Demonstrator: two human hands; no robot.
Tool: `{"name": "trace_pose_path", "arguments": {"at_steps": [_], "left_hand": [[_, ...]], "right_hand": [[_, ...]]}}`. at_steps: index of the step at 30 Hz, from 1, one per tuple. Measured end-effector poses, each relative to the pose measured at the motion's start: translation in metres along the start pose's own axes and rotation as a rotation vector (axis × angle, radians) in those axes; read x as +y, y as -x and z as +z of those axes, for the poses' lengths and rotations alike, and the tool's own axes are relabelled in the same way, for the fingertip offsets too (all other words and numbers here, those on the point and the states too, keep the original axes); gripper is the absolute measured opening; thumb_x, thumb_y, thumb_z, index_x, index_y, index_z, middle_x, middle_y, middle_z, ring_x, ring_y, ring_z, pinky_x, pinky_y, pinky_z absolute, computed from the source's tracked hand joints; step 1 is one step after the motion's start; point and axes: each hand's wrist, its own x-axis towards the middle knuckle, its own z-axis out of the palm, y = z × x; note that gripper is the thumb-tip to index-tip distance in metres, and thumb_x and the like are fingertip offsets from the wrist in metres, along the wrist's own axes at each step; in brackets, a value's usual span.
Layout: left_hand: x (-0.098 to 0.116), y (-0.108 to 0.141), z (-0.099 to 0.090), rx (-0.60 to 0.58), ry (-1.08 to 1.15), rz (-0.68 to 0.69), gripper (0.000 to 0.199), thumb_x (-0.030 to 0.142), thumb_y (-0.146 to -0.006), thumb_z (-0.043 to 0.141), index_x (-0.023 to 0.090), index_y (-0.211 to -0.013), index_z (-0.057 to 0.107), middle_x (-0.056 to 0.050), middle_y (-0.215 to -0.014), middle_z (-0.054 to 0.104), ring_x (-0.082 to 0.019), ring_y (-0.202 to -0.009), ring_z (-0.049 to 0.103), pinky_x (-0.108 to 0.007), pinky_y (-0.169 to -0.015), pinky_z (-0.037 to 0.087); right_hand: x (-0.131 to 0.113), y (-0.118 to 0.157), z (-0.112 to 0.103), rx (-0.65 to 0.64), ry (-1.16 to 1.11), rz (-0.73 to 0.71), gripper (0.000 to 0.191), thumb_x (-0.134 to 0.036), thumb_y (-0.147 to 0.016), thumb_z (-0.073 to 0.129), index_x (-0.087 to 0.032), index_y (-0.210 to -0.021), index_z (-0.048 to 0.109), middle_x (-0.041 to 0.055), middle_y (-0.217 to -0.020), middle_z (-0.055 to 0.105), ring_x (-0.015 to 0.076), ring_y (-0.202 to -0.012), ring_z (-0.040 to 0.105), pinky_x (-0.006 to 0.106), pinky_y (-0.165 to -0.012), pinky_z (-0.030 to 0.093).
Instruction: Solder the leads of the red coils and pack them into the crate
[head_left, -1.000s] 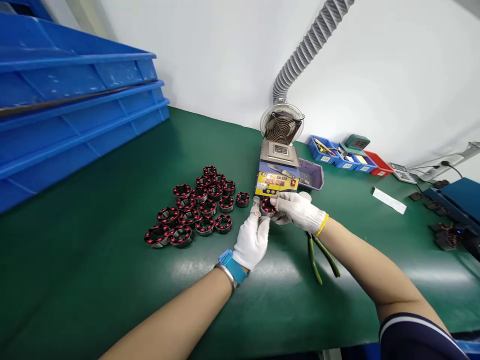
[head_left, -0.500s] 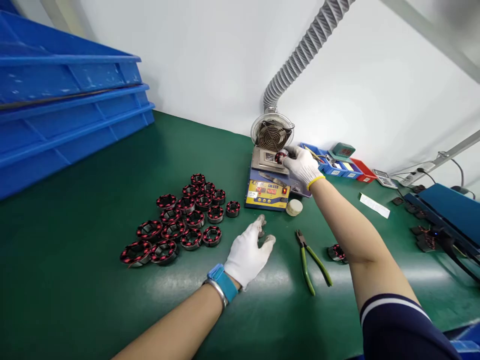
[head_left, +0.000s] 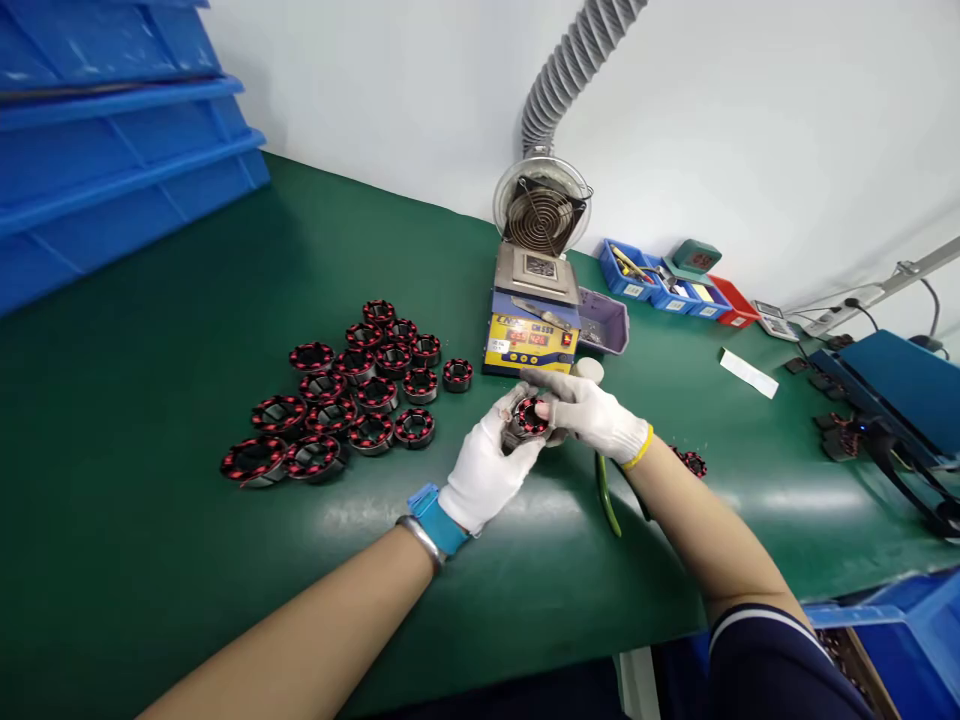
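Observation:
Both gloved hands meet in front of the blue and yellow solder pot unit (head_left: 531, 340). A black ring with red windings (head_left: 529, 417) is held between them. My left hand (head_left: 491, 460) grips its left side, the fingers closed round it. On its right side my right hand (head_left: 592, 415) holds the same ring, thumb against its face. More such rings (head_left: 376, 394) lie in a group to the left on the green table (head_left: 480, 610). Green-handled cutters (head_left: 607, 497) lie partly hidden under my right hand and forearm.
A fan with a grey duct (head_left: 541, 218) stands behind the unit. To its right are a purple tray (head_left: 616, 325), a blue bin (head_left: 628, 288) and a red bin (head_left: 739, 303). Blue crates (head_left: 127, 150) are stacked at the left. Some rings (head_left: 694, 463) sit beyond my right forearm.
My right hand has come back from the pot with the ring, down to my left hand. My left hand, open before, has closed on it. The view has shifted downward.

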Motion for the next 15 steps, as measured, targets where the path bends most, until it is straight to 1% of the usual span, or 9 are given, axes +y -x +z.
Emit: {"name": "trace_pose_path", "arguments": {"at_steps": [2,3,4,5,7,10,12,15], "left_hand": [[0.0,0.003,0.0,0.03,-0.097,-0.002,0.056,0.027,-0.075,0.067,0.016,-0.128,0.051,-0.011,-0.126,0.061,-0.023,-0.115,0.059,-0.036,-0.102,0.048],[0.001,0.004,0.0,0.068,-0.169,0.006,0.056,0.027,-0.073,0.069,0.015,-0.125,0.053,-0.011,-0.123,0.063,-0.023,-0.111,0.061,-0.036,-0.1,0.049],[0.001,0.004,-0.001,0.11,-0.245,0.025,0.056,0.027,-0.072,0.071,0.015,-0.123,0.054,-0.01,-0.119,0.064,-0.023,-0.108,0.063,-0.036,-0.098,0.051],[0.0,0.005,-0.002,0.151,-0.316,0.055,0.054,0.027,-0.071,0.071,0.015,-0.121,0.055,-0.01,-0.117,0.065,-0.023,-0.106,0.064,-0.036,-0.097,0.051],[-0.001,0.004,-0.004,0.207,-0.433,0.124,0.051,0.027,-0.071,0.071,0.015,-0.118,0.056,-0.009,-0.113,0.066,-0.022,-0.103,0.064,-0.035,-0.095,0.051],[-0.003,0.003,-0.007,0.25,-0.558,0.169,0.047,0.026,-0.071,0.07,0.016,-0.115,0.058,-0.008,-0.11,0.066,-0.022,-0.102,0.064,-0.034,-0.092,0.052],[-0.004,0.003,-0.007,0.264,-0.607,0.161,0.046,0.026,-0.07,0.07,0.017,-0.114,0.058,-0.007,-0.108,0.066,-0.022,-0.1,0.065,-0.033,-0.09,0.052],[-0.004,0.003,-0.008,0.26,-0.654,0.156,0.047,0.026,-0.069,0.07,0.017,-0.113,0.058,-0.006,-0.107,0.066,-0.021,-0.097,0.065,-0.032,-0.088,0.053]], "right_hand": [[0.013,0.01,0.003,0.157,-0.023,-0.055,0.063,-0.045,-0.08,0.065,-0.016,-0.133,0.047,0.0013,-0.079,0.063,0.0127,-0.066,0.062,0.024,-0.059,0.053],[0.019,0.015,0.004,0.23,-0.044,-0.092,0.058,-0.049,-0.082,0.062,-0.015,-0.128,0.051,0.0031,-0.083,0.064,0.013,-0.069,0.062,0.025,-0.063,0.054],[0.025,0.019,0.006,0.272,-0.075,-0.125,0.055,-0.052,-0.082,0.06,-0.014,-0.121,0.055,0.0048,-0.087,0.065,0.0135,-0.073,0.063,0.026,-0.066,0.054],[0.031,0.023,0.009,0.289,-0.107,-0.149,0.052,-0.054,-0.081,0.06,-0.014,-0.115,0.058,0.006,-0.09,0.065,0.0139,-0.075,0.063,0.027,-0.069,0.054],[0.044,0.028,0.016,0.272,-0.14,-0.16,0.048,-0.052,-0.076,0.067,-0.015,-0.106,0.06,0.007,-0.093,0.066,0.0147,-0.077,0.062,0.029,-0.071,0.054],[0.061,0.031,0.029,0.293,-0.118,-0.17,0.045,-0.039,-0.068,0.074,-0.017,-0.103,0.059,0.0069,-0.096,0.066,0.0161,-0.077,0.062,0.029,-0.065,0.054],[0.07,0.029,0.036,0.331,-0.066,-0.225,0.04,-0.035,-0.068,0.073,-0.018,-0.102,0.06,0.007,-0.099,0.065,0.0174,-0.081,0.062,0.029,-0.064,0.054],[0.078,0.025,0.04,0.429,0.084,-0.323,0.031,-0.034,-0.075,0.069,-0.018,-0.1,0.062,0.0063,-0.099,0.065,0.0177,-0.085,0.062,0.032,-0.072,0.054]]}}
